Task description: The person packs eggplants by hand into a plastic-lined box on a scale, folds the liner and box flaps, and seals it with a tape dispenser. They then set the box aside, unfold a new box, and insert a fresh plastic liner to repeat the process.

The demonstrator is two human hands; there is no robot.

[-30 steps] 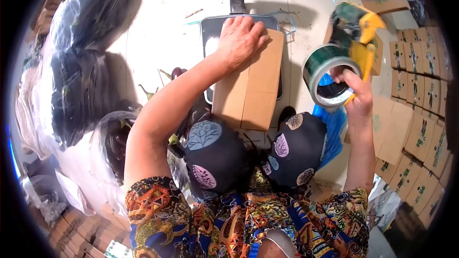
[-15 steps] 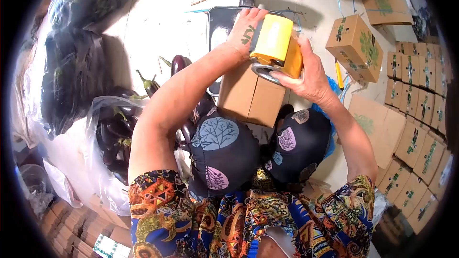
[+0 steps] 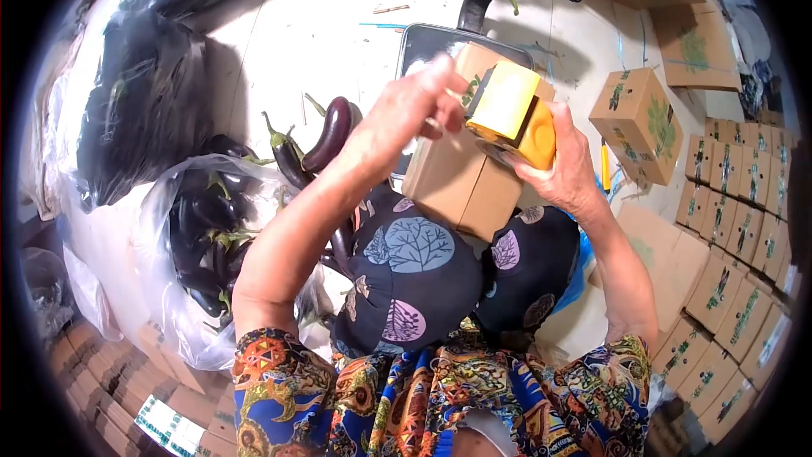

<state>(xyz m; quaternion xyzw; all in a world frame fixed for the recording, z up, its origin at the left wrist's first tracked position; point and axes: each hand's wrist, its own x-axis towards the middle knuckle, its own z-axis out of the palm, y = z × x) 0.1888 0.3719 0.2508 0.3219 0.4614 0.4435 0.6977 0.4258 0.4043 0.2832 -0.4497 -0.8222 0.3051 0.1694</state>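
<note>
Left grip [image 3: 406, 110] is hanging loosely open, seemingly empty, over the carton [image 3: 440, 179], which is lying on the scale [image 3: 421, 41], its near seam showing bare; I'm judging its taping unfinished. Right grip [image 3: 570, 171] is clasping the yellow tape dispenser [image 3: 507, 100] above it. Farther right, stacked boxes [image 3: 719, 282] are showing green-marked strips, apparently done.
</note>
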